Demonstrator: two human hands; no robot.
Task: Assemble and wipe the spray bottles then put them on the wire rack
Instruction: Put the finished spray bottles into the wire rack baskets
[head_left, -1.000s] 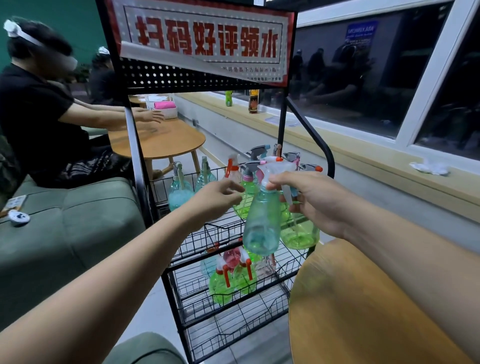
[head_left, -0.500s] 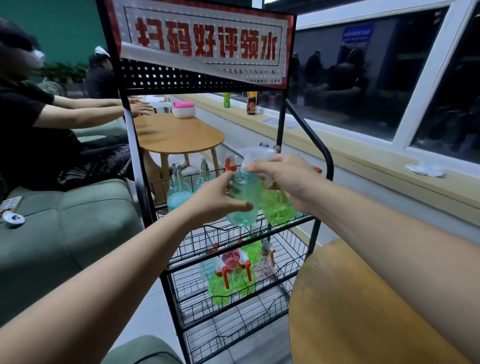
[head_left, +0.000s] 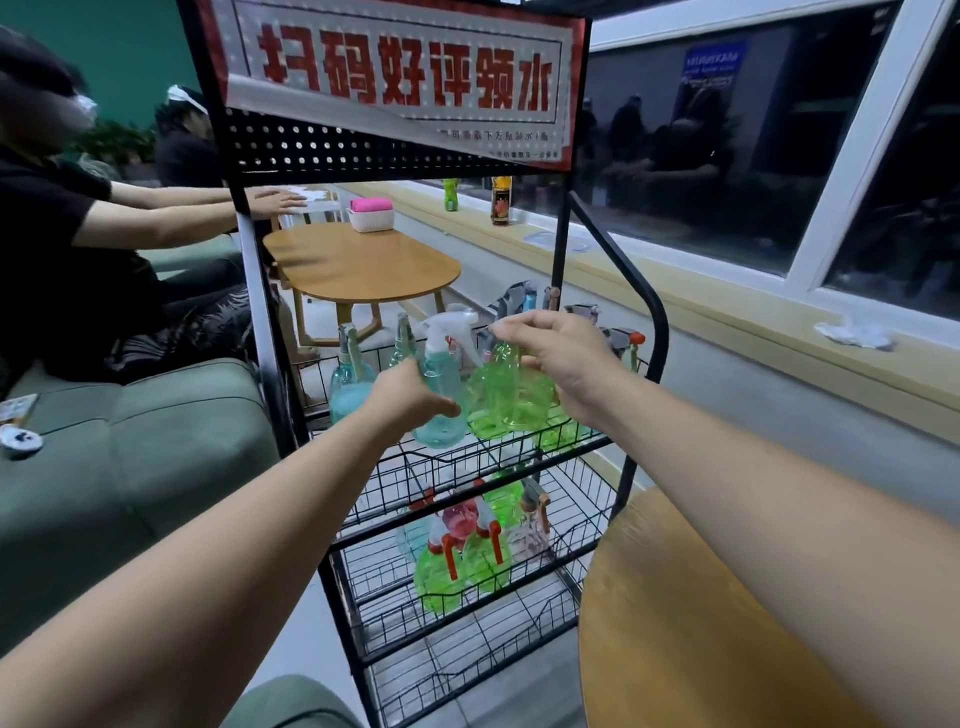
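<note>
1. Teal bottle (head_left: 441, 395), white sprayer (head_left: 451, 326) fitted, upright at the front of the rack's (head_left: 644, 312) top shelf. Base down at the shelf's front rim; cannot tell whether resting on the wire.
2. Left hand (head_left: 410, 400) clamped round the teal bottle from the left, thumb across the front of its body.
3. Right hand (head_left: 566, 364) to the right, back toward the camera, fingers bent and reaching left over the green bottles (head_left: 511, 397). Cannot tell whether holding anything.
4. Green bottles crowded just beside the teal bottle on its right, closing off that side of the shelf.
5. Back bottles (head_left: 349, 376), also teal, at the shelf's rear left; grey and coloured sprayer heads along the rear right.
6. Lower bottles (head_left: 447, 571) on the middle shelf: green with red triggers, one pink, one clear.
7. Sign (head_left: 400, 67) with red characters across the rack's top, perforated panel beneath.
8. Round table (head_left: 701, 623) at lower right, just beside the rack; green sofa (head_left: 130, 441) on the left.
9. Seated person (head_left: 62, 249) beyond the sofa, arms stretched over an oval table (head_left: 363, 260); white basket (head_left: 370, 217) with something pink on that table's far edge.
10. Sill (head_left: 727, 312) under the dark window, two bottles at its far end and a crumpled tissue (head_left: 852, 332) nearer.
</note>
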